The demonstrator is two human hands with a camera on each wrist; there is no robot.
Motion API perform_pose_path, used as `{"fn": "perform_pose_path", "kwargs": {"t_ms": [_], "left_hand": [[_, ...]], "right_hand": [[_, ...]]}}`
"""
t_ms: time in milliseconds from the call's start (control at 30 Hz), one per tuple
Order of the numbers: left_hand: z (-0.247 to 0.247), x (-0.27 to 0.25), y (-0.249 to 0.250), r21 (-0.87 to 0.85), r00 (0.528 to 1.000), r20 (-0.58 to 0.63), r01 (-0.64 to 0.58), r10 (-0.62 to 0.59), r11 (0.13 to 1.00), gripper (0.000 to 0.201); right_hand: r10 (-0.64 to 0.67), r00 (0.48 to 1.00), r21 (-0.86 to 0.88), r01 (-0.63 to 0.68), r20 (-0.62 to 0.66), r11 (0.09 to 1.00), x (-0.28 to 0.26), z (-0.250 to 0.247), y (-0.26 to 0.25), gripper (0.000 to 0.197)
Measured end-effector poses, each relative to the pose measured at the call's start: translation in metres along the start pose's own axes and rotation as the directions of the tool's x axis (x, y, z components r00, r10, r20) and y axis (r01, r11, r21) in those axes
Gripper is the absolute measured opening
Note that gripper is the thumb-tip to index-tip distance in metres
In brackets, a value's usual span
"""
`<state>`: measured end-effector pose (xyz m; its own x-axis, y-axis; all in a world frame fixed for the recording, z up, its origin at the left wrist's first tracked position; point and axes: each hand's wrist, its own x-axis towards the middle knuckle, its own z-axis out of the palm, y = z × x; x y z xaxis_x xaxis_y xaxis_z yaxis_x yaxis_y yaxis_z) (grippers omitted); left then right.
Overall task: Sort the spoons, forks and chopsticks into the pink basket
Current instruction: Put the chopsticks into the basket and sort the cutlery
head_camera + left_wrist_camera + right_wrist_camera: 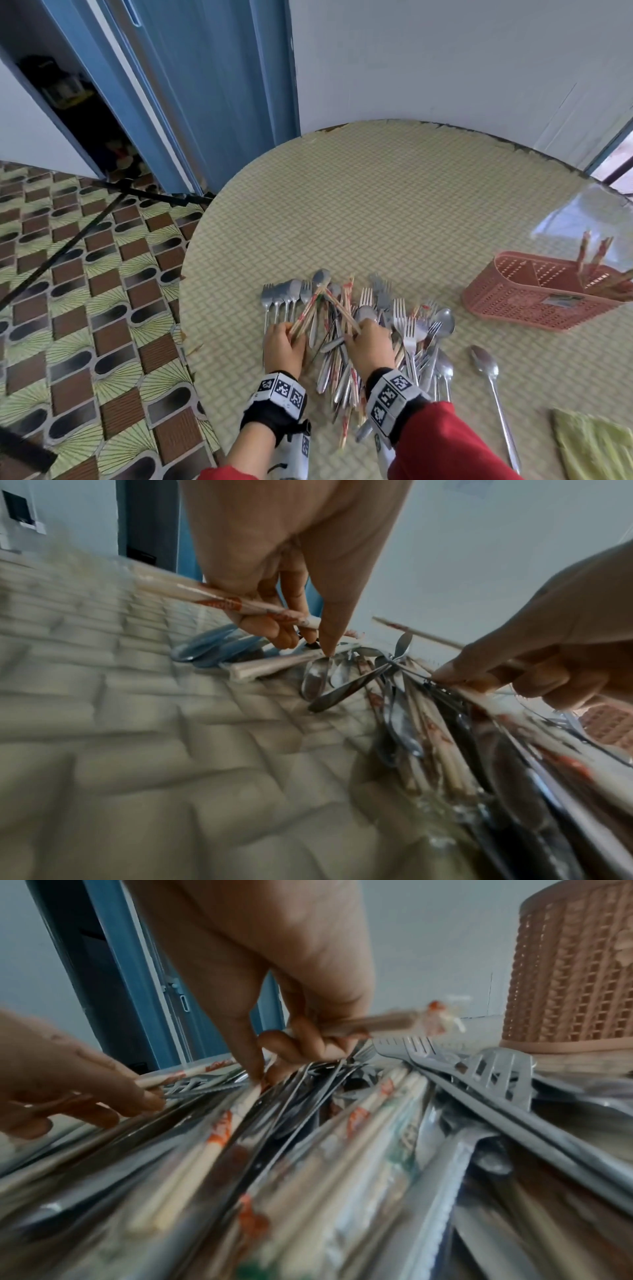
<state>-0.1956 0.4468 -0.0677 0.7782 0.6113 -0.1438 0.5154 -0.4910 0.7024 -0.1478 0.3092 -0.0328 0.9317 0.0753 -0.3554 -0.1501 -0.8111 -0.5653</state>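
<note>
Head view: left hand (pixel 283 346) holds a fan of chopsticks (pixel 310 310), long axis running up-right, away from the person, tips over the pile (pixel 370 342). Right hand (pixel 370 346) holds a few more, slanting up-left, so the two bunches cross above the pile. Basket (pixel 534 291) sits well off to the right on the table (pixel 376 212), some chopsticks already standing in its right compartment; other compartments look empty (task early, I'd say). One spoon (pixel 488 370) lies alone, bowl away from the person.

Left wrist view: fingers (pixel 274 626) curl round the chopsticks; index points down at a spoon handle in the pile. Blurry.

Right wrist view: right hand (pixel 274 974) clamps chopsticks (pixel 383 1023) in curled fingers, pointing right toward the basket (pixel 575 969); thumb and index pinch at another stick in the pile.

Risks: crossed bunches could snag on lifting and drag forks (pixel 400 318) along; a loose fan may shed sticks off the near table edge; uneven ends could catch on the basket rim.
</note>
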Motion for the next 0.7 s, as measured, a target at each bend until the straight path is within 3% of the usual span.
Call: {"fn": "perform_pose_path", "kwargs": {"t_ms": [200, 300, 400, 500, 600, 700], "left_hand": [[0.003, 0.008, 0.001, 0.025, 0.997, 0.072, -0.010, 0.008, 1.000, 0.012], [0.006, 0.007, 0.002, -0.012, 1.000, 0.020, -0.011, 0.012, 1.000, 0.021], [0.003, 0.000, 0.011, -0.169, 0.999, 0.021, 0.053, -0.050, 0.984, 0.023], [-0.002, -0.014, 0.027, -0.314, 0.997, 0.054, 0.069, -0.055, 0.947, 0.014], [-0.004, -0.021, 0.043, -0.519, 0.990, 0.132, 0.104, -0.041, 0.848, 0.019], [-0.004, -0.026, 0.066, -0.628, 0.981, 0.192, 0.133, -0.013, 0.767, 0.018]], "right_hand": [[0.086, 0.995, 0.054, -0.083, -0.052, 0.995, -0.001, -0.005, 0.006, 0.020], [0.082, 0.995, 0.248, -0.065, -0.059, 0.966, -0.002, -0.009, 0.005, 0.016], [0.074, 0.996, 0.497, -0.045, -0.039, 0.866, -0.004, -0.021, 0.002, 0.008], [0.004, 0.999, 0.573, 0.021, -0.042, 0.819, -0.006, -0.035, 0.001, 0.011], [-0.020, 0.999, 0.648, 0.039, -0.036, 0.761, -0.009, -0.052, 0.005, 0.015], [-0.007, 1.000, 0.771, 0.025, -0.027, 0.637, -0.014, -0.073, 0.015, 0.011]]}}
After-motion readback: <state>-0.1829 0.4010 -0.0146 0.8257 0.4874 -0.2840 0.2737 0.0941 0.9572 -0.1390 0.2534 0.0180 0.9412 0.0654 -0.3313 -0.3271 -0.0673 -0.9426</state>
